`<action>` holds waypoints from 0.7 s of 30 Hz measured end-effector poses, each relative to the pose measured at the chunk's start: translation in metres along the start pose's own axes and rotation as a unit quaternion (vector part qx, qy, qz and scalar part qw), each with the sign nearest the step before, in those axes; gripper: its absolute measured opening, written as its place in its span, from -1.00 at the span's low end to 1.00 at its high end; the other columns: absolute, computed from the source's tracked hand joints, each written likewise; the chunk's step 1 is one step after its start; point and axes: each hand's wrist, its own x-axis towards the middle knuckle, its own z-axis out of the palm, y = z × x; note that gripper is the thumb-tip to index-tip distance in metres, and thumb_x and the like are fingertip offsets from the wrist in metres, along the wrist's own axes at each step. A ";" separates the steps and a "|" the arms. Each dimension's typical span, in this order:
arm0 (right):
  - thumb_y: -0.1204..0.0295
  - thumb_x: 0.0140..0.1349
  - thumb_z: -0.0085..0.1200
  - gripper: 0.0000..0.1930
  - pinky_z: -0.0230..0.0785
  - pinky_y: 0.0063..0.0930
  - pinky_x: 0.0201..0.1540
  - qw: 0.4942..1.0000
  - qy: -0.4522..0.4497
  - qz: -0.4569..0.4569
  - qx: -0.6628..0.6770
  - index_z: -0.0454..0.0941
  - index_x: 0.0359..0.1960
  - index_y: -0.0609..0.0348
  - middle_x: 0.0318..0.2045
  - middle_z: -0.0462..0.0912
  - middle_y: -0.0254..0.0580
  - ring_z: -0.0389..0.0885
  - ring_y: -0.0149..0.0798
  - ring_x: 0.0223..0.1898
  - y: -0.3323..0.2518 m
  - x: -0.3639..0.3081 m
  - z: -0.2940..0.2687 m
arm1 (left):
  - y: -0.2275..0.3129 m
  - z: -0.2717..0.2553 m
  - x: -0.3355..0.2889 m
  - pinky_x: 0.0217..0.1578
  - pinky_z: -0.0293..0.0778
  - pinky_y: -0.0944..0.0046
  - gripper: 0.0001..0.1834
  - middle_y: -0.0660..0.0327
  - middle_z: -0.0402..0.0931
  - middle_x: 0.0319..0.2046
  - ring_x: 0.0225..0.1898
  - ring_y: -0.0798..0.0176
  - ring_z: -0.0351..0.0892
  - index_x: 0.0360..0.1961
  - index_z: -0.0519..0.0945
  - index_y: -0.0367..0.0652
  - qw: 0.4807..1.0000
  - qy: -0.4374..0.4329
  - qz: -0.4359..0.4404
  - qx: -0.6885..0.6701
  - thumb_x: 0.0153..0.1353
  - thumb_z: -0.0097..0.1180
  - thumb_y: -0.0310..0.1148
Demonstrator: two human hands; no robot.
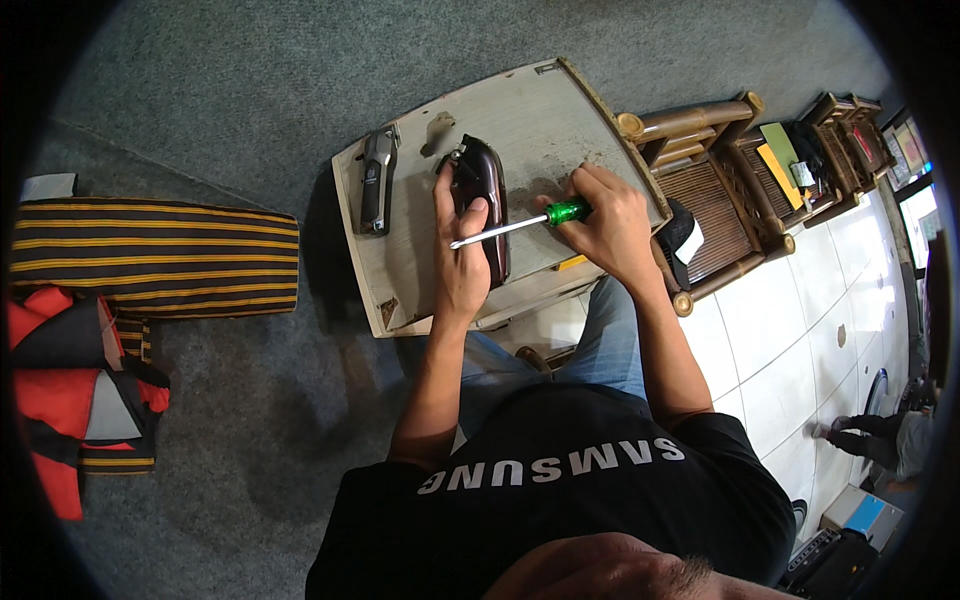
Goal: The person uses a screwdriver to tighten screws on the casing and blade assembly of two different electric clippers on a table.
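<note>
My left hand point(462, 275) is closed around a glossy dark maroon hair clipper point(488, 185) at the near middle of the small table. The clipper's head end points away from me, with my fingertip beside it. In my right hand point(612, 220) is a screwdriver point(566, 211) with a green handle. Its metal shaft reaches left across the clipper, and the tip ends over my left hand; whether it touches is hard to tell. A second, slimmer grey and black hair trimmer point(376, 182) lies on the table to the left of the clipper.
The pale wooden table point(530, 100) has a worn, stained top. Bamboo chairs point(715, 195) stand to its right, one bearing papers. A striped cushioned seat point(160, 258) and red-black cloth point(70, 400) are at left. A person's legs point(865, 440) show at far right on white tiles.
</note>
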 end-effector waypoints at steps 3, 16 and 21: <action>0.16 0.20 0.45 -0.54 0.41 -0.13 -0.39 1.000 -0.001 0.001 0.002 0.43 -0.51 0.19 -0.53 0.47 -0.17 0.58 -0.05 -0.47 -0.001 0.000 0.000 | -0.002 -0.001 0.000 0.37 0.32 0.09 -0.20 -0.27 0.40 0.33 0.32 -0.11 0.46 0.56 0.17 -0.43 1.000 0.000 -0.001 0.001 0.52 -0.04 -0.05; 0.20 0.17 0.48 -0.57 0.38 -0.13 -0.40 1.000 0.014 -0.008 0.006 0.47 -0.49 0.23 -0.53 0.49 -0.13 0.57 0.01 -0.48 -0.006 0.002 0.000 | 0.001 -0.003 -0.001 0.41 0.27 0.07 -0.24 -0.26 0.39 0.36 0.36 -0.15 0.43 0.56 0.18 -0.40 1.000 -0.003 -0.009 -0.008 0.53 -0.05 -0.08; 0.18 0.18 0.46 -0.58 0.42 -0.11 -0.38 1.000 0.016 -0.002 -0.008 0.49 -0.48 0.23 -0.51 0.52 -0.14 0.62 0.03 -0.45 -0.005 0.000 0.000 | -0.006 0.000 -0.001 0.42 0.25 0.06 -0.26 -0.27 0.40 0.36 0.37 -0.16 0.43 0.55 0.19 -0.37 1.000 0.003 0.005 -0.017 0.54 -0.05 -0.11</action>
